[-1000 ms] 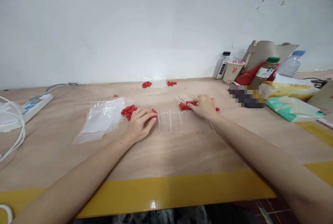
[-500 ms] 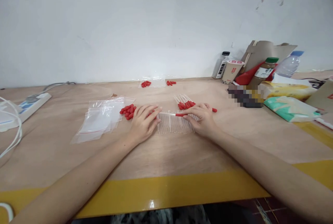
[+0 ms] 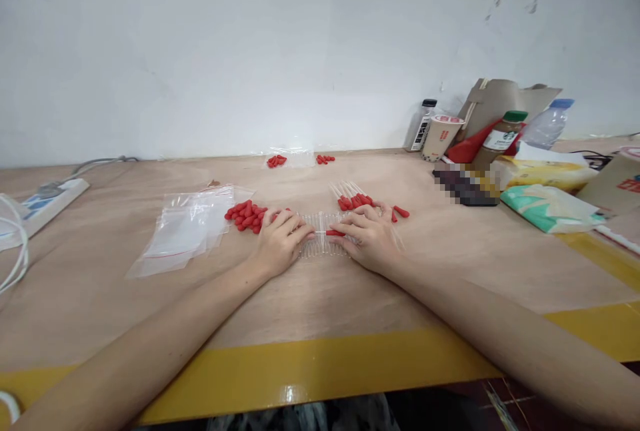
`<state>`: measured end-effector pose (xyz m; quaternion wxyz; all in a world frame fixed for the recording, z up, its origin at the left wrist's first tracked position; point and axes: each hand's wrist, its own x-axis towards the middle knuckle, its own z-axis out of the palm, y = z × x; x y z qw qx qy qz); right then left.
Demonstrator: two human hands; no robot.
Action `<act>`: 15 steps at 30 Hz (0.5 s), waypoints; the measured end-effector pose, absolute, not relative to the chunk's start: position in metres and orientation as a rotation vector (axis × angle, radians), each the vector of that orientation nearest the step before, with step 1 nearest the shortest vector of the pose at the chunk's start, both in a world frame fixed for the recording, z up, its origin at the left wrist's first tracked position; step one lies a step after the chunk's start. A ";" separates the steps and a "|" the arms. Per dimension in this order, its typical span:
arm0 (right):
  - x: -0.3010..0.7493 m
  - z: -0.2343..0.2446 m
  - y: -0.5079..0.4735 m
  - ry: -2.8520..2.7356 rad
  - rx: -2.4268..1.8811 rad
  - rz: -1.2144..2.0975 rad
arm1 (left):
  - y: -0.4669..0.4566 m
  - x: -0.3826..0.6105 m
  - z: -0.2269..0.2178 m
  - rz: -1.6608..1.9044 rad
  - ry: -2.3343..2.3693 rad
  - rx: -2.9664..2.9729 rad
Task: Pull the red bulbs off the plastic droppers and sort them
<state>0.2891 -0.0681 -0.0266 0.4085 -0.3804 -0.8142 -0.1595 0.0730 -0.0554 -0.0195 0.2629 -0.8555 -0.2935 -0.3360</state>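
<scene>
Between my two hands runs a thin clear dropper tube (image 3: 320,233), lying crosswise. My left hand (image 3: 283,241) is closed, pinching its left end. My right hand (image 3: 367,236) is closed on a red rubber bulb (image 3: 334,233) at the tube's right end. Below them a row of clear tubes (image 3: 325,247) lies side by side on the table, partly covered by my fingers. A pile of loose red bulbs (image 3: 245,215) lies beside my left hand. Behind my right hand, several droppers with red bulbs (image 3: 354,200) lie together, and another red bulb (image 3: 401,211) lies to their right.
Clear zip bags (image 3: 187,227) lie left of the pile. Two small groups of red bulbs (image 3: 276,161) rest on clear plastic near the wall. A power strip (image 3: 60,204) stands far left. Bottles, a paper cup (image 3: 441,137) and tissue packs (image 3: 550,207) occupy the right.
My right hand has moved left and slightly down, closer to my left hand, with the red bulb and tube lower. The whole view has shifted slightly.
</scene>
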 end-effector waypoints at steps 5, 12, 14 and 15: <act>0.287 -0.022 -0.073 -2.153 -0.936 -0.482 | -0.058 0.071 -0.017 -0.901 -0.767 -2.317; 0.291 -0.013 -0.076 -2.217 -0.894 -0.455 | -0.061 0.069 -0.017 -0.909 -0.749 -2.333; 0.291 -0.012 -0.077 -2.223 -0.871 -0.437 | -0.062 0.070 -0.017 -0.922 -0.737 -2.336; 0.290 -0.012 -0.077 -2.227 -0.864 -0.426 | -0.062 0.070 -0.017 -0.928 -0.731 -2.335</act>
